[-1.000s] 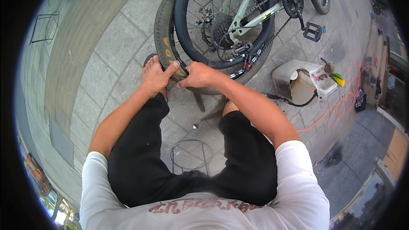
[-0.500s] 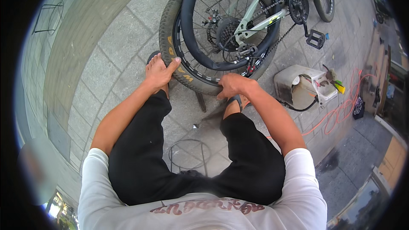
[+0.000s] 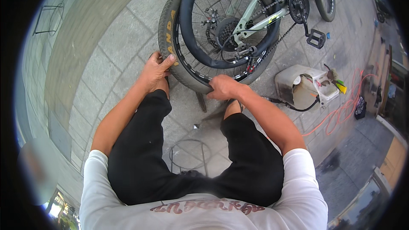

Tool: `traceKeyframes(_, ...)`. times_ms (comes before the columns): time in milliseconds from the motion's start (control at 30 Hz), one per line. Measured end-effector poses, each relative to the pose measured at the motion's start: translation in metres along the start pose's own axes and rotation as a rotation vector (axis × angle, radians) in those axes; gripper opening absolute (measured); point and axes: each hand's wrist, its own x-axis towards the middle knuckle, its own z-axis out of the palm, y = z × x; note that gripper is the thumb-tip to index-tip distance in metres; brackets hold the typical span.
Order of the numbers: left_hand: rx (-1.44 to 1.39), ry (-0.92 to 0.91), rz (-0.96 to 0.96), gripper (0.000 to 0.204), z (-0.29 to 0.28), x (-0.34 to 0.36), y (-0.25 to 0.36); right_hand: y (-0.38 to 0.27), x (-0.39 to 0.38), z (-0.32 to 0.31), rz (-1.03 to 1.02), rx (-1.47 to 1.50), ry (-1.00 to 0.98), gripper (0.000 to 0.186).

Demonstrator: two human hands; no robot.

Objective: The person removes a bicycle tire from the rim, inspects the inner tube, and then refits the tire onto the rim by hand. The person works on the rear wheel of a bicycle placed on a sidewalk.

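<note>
A bicycle's rear wheel with a knobby black tire (image 3: 168, 27) marked in yellow faces me at the top middle. Around its hub and cogs (image 3: 226, 34) hangs a loose black inner tube (image 3: 186, 30), outside the spokes. My left hand (image 3: 157, 71) grips the tire at its lower left, thumb on the sidewall and fingers behind the tread. At the lower edge of the wheel, my right hand (image 3: 223, 87) is closed over the tire and rim; its fingertips are partly hidden. The grey-green frame (image 3: 255, 6) and chain (image 3: 275, 44) are to the right of the hub.
A worn pale plastic container (image 3: 294, 83) with tools, one yellow-handled, stands on the paving right of the wheel. An orange cord (image 3: 336, 117) trails beyond it. The bike's pedal (image 3: 315, 38) juts out above the container. A thin metal hoop stand (image 3: 189, 141) shows between my legs.
The tire's yellow lettering has turned clockwise, up the left side. My right hand has shifted left along the tire, and my left hand slightly outward. The tube still hangs there.
</note>
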Motion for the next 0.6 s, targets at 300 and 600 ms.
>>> traceKeyframes(300,0.335,-0.042,0.028,0.089,0.001,0.003,-0.015,-0.059,0.028,-0.031,0.085,0.384,0.079,0.057)
traceKeyframes(600,0.386,-0.029,0.065,0.092,-0.001,0.007,-0.018,0.000,-0.005,-0.012,0.041,0.016,-0.110,0.058)
